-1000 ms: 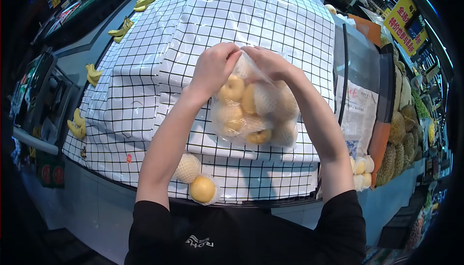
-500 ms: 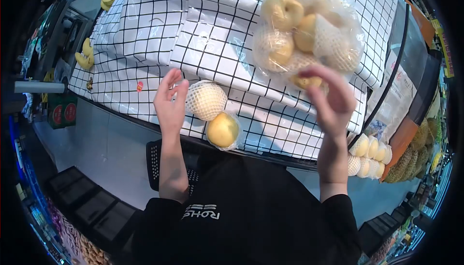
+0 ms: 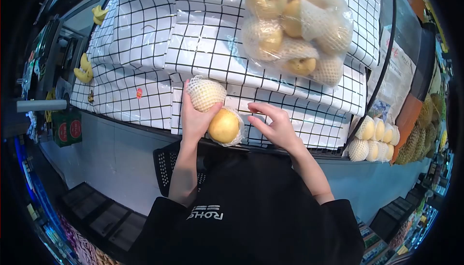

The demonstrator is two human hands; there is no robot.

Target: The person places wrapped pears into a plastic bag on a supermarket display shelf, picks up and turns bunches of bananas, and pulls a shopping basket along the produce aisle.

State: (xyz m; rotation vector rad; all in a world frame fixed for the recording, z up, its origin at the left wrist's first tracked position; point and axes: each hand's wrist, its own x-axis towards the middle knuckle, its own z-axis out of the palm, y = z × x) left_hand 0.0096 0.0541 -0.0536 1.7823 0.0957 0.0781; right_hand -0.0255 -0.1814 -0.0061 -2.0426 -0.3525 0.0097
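Observation:
My left hand (image 3: 194, 120) curls around a pear in a white foam net (image 3: 205, 94), thumb on its near side and fingers along its left. Against that pear, a bare-topped yellow pear (image 3: 224, 125) sits at the table's near edge, its foam net pulled down around its base and right side. Just right of it hovers my right hand (image 3: 276, 125), with thumb and fingers apart and nothing in them. Farther back lies a clear plastic bag (image 3: 297, 30) filled with several yellow pears, many of them in foam nets.
A black-and-white checked cloth (image 3: 208, 47) covers the stepped table. Bananas (image 3: 84, 69) lie at its left edge, near a small red wrapper (image 3: 139, 93). To the right stand several netted fruits (image 3: 374, 137) and a newspaper sheet (image 3: 394, 81). A black crate (image 3: 166, 168) is below the near edge.
My left hand has closed around the netted pear. My right hand has come away from the bag, moving left and toward me, to beside the bare-topped pear. The view has shifted slightly.

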